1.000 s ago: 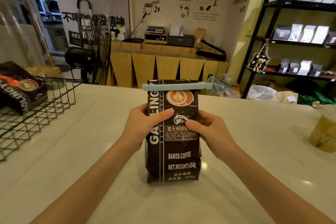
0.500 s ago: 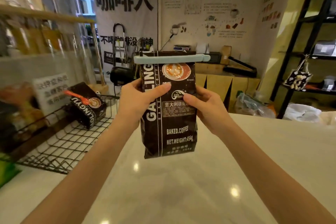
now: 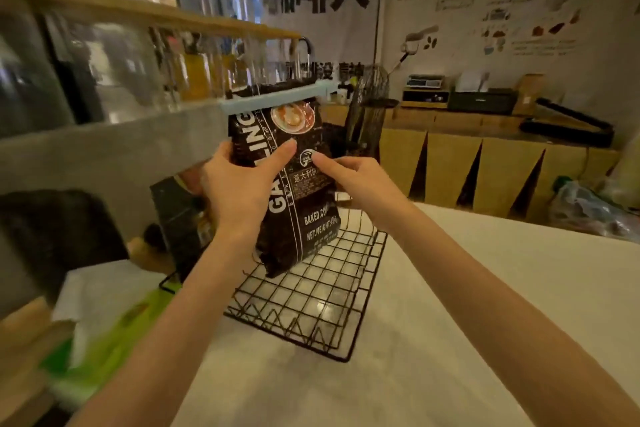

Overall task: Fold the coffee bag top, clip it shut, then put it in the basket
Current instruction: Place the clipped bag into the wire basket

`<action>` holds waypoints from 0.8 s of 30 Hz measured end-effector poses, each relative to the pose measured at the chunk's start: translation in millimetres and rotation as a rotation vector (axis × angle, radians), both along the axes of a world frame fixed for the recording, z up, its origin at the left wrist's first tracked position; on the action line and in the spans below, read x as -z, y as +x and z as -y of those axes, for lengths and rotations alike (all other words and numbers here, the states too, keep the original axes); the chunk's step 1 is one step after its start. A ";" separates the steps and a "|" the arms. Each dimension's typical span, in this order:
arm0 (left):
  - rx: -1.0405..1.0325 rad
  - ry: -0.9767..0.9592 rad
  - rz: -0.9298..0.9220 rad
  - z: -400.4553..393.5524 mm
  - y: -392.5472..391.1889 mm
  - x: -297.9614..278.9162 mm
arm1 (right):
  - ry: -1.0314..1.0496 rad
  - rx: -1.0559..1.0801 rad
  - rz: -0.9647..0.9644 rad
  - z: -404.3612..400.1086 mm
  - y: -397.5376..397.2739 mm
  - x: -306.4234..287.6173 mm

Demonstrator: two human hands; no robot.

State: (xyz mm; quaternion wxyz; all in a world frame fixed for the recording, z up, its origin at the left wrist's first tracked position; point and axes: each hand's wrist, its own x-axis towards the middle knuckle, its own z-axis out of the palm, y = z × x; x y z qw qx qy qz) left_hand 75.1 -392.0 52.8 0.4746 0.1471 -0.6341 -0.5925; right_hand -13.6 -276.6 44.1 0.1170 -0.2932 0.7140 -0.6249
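While both hands gripped it, the coffee bag hung tilted at the centre of the frame, its lower corner above the floor of the wire basket and seemingly clear of it. The left hand wrapped the bag's left edge, thumb pressed across its front; the right hand held the right edge, thumb on the label. A pale blue clip clamped the folded top, slanting up toward the right. At centre left, a second dark bag leaned inside the basket's far end, partly hidden by the left wrist. The basket sat on the white desk. Green and white packaging lay blurred at the lower left, beside the basket. A wooden counter crossed the right background.
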 end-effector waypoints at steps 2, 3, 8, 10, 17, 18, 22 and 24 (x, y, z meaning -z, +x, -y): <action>-0.079 -0.007 0.014 16.6 1.1 12.2 | 0.018 -0.041 0.060 26.8 2.4 6.3; -0.116 -0.022 0.021 21.8 2.3 18.1 | 0.021 -0.057 0.085 39.0 3.2 9.4; -0.220 -0.006 0.041 42.5 6.5 45.3 | 0.039 -0.113 0.164 78.0 7.1 29.6; -0.248 0.017 0.083 48.6 6.7 54.7 | 0.042 -0.134 0.198 85.3 6.4 39.4; -0.278 0.103 0.127 48.3 4.9 71.0 | 0.075 -0.143 0.315 98.7 5.1 52.9; -0.272 0.106 0.130 48.2 4.2 71.5 | 0.073 -0.151 0.321 99.2 5.2 54.0; -0.247 0.110 0.158 47.7 4.9 73.9 | 0.063 -0.160 0.366 98.6 6.6 58.0; -0.232 0.112 0.169 48.6 6.8 75.7 | 0.072 -0.173 0.368 97.8 8.2 58.4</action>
